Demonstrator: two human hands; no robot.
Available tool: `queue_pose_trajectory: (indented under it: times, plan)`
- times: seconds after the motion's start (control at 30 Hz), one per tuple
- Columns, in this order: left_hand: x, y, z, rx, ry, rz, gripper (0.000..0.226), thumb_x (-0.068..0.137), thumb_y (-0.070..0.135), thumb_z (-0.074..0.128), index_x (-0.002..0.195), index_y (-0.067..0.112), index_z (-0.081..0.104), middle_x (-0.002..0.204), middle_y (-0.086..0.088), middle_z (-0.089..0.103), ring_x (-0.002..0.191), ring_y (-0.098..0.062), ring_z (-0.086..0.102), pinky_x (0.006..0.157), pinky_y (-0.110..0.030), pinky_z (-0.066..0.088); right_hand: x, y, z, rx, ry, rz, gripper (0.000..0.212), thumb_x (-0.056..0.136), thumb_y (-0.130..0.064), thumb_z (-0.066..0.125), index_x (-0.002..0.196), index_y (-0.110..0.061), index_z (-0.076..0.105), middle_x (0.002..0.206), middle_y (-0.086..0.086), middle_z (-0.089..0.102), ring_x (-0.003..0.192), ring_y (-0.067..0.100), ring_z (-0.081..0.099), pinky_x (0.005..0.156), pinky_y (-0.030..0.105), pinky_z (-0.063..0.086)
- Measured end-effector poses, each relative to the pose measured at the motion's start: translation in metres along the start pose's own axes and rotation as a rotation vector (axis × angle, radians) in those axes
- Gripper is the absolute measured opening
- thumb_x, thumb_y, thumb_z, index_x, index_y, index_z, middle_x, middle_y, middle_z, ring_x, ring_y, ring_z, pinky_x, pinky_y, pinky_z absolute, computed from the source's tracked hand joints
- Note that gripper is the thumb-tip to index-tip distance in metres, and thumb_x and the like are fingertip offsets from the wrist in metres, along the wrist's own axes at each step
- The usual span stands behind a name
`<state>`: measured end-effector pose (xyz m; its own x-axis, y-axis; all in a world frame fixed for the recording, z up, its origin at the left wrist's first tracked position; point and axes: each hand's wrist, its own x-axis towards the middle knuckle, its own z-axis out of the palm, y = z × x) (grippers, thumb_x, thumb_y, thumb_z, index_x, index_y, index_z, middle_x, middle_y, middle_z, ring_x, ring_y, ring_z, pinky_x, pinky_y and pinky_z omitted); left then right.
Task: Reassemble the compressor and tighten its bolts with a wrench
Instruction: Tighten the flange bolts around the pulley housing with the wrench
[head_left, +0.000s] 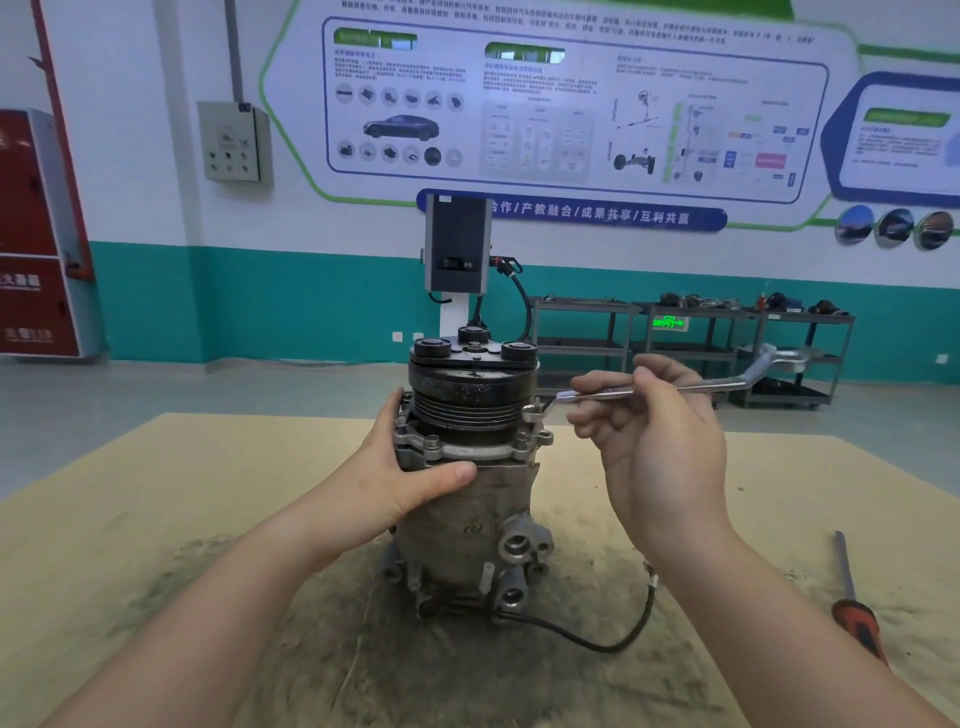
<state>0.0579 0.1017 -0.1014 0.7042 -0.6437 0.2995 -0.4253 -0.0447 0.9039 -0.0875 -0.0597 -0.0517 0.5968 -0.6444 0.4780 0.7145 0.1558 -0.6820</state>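
A grey metal compressor (467, 525) stands upright on the table, its black pulley (470, 392) on top. My left hand (410, 470) grips the body just under the flange, thumb across the front. My right hand (654, 431) pinches the shaft of a silver wrench (727, 382). The wrench's ring end (535, 413) sits on a bolt at the right side of the flange, below the pulley. A black cable (597, 636) runs from the compressor's base to the right.
The stained cardboard-covered table (156, 493) spreads all around. An orange-handled screwdriver (857, 618) lies at the right edge. Behind stand a grey charging unit (457, 244) on a post and metal shelves (691, 332) with parts along the wall.
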Motion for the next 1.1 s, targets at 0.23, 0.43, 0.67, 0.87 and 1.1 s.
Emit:
queue_pose_trajectory:
  times: [0.23,0.43,0.67,0.87,1.1]
  plan:
    - [0.000,0.001,0.001,0.011,-0.001,0.010,0.119,0.049,0.071,0.081,0.145,0.051,0.013,0.125,0.040,0.043,0.102,0.028,0.048,0.079,0.000,0.037,0.009,0.008,-0.007,0.219,0.065,0.305,0.015,0.099,-0.002,0.031,0.093,-0.009,0.044,0.061,0.015,0.064,0.046,0.020,0.052,0.044,0.023,0.045]
    - [0.000,0.002,0.001,0.032,-0.011,-0.005,0.076,0.050,0.070,0.080,0.103,0.077,0.027,0.113,0.048,0.050,0.105,0.026,0.050,0.078,0.003,0.038,0.007,0.018,-0.011,0.300,0.127,0.341,0.017,0.094,-0.005,0.034,0.083,-0.011,0.045,0.060,0.009,0.059,0.043,0.018,0.046,0.043,0.021,0.039]
    - [0.000,0.002,0.001,0.015,-0.007,0.010,0.092,0.050,0.070,0.080,0.123,0.064,0.024,0.120,0.043,0.046,0.105,0.026,0.049,0.076,0.003,0.039,-0.019,0.023,-0.005,-0.064,-0.013,-0.247,0.025,0.099,-0.017,0.036,0.078,-0.011,0.048,0.059,0.009,0.063,0.040,0.025,0.054,0.043,0.023,0.043]
    - [-0.001,0.002,0.002,0.002,-0.001,0.026,0.105,0.050,0.066,0.083,0.137,0.053,0.026,0.136,0.021,0.053,0.121,0.006,0.053,0.103,-0.018,0.040,-0.048,0.025,0.014,-0.696,-0.371,-0.498,0.026,0.096,-0.042,0.045,0.078,-0.027,0.056,0.066,-0.001,0.063,0.052,0.014,0.062,0.045,0.032,0.050]
    - [-0.001,0.002,0.001,-0.003,-0.004,0.022,0.121,0.052,0.069,0.082,0.149,0.045,0.013,0.130,0.033,0.047,0.108,0.024,0.049,0.081,0.001,0.038,-0.021,-0.013,0.017,-0.147,0.019,0.007,0.021,0.104,-0.024,0.039,0.088,-0.013,0.047,0.054,0.005,0.061,0.037,0.020,0.054,0.036,0.025,0.042]
